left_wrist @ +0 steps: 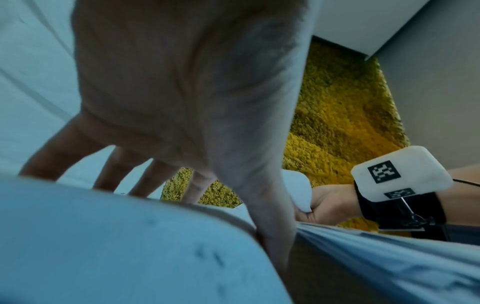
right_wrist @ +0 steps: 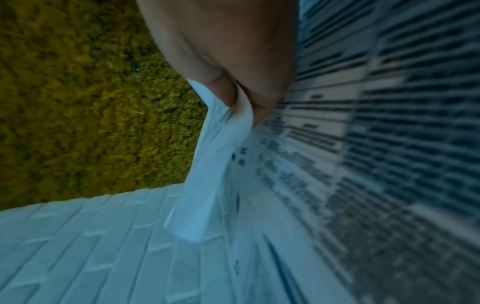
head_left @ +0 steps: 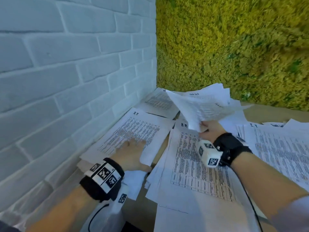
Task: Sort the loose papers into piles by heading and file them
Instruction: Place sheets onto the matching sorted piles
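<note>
Head view first, for the broad layout: bench [head_left: 270, 113] in the lower half of the frame, covered with printed sheets, brick wall [head_left: 58, 72] at left, green moss-like wall panel [head_left: 234, 47] at upper right. Three sorted groups visible: I.T pile [head_left: 133, 129] at centre left, H.R pile [head_left: 197, 173] at centre, loose heap [head_left: 212, 97] further up by the corner, with more sheets, one headed I.T, at the right edge.

Left hand [head_left: 132, 153] flat on the I.T pile, fingers spread and straight, thumb at the pile's near edge; open, pressing, not gripping. Right hand [head_left: 210, 129] just above the top of the H.R pile, grip closed on the lower corner of a lifted sheaf [head_left: 200, 108] that fans up toward the loose heap; pinch confirmed in the right wrist view, thumb over curled paper [right_wrist: 221, 144].

Likely step: reading the sheaf's heading and laying it on the matching pile. Heading not legible here, so best turned face-up and checked before dropping. Worth keeping the pinch firm, since several leaves seem caught together and could slip apart. Worth keeping the left palm down so the I.T pile stays squared while the new sheets slide on
</note>
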`<action>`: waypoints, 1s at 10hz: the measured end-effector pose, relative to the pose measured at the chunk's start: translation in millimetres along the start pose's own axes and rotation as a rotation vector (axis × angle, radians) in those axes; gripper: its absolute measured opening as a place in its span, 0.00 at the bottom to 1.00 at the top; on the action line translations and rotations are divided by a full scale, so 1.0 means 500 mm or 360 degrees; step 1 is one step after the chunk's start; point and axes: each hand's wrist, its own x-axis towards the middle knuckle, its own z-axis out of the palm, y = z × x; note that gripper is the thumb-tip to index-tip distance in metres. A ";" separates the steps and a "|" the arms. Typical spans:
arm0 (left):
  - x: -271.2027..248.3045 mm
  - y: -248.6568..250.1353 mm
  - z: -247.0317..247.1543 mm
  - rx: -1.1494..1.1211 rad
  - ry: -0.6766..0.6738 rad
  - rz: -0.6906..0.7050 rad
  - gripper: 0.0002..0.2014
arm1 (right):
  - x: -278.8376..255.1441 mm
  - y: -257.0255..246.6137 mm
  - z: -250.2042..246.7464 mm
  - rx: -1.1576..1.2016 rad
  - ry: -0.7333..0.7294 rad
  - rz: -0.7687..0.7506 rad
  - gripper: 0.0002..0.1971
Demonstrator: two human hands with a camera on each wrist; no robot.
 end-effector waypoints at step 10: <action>-0.060 -0.050 -0.228 -0.0559 0.1651 -0.0320 0.03 | 0.012 0.027 0.005 -0.0336 -0.0158 0.0135 0.05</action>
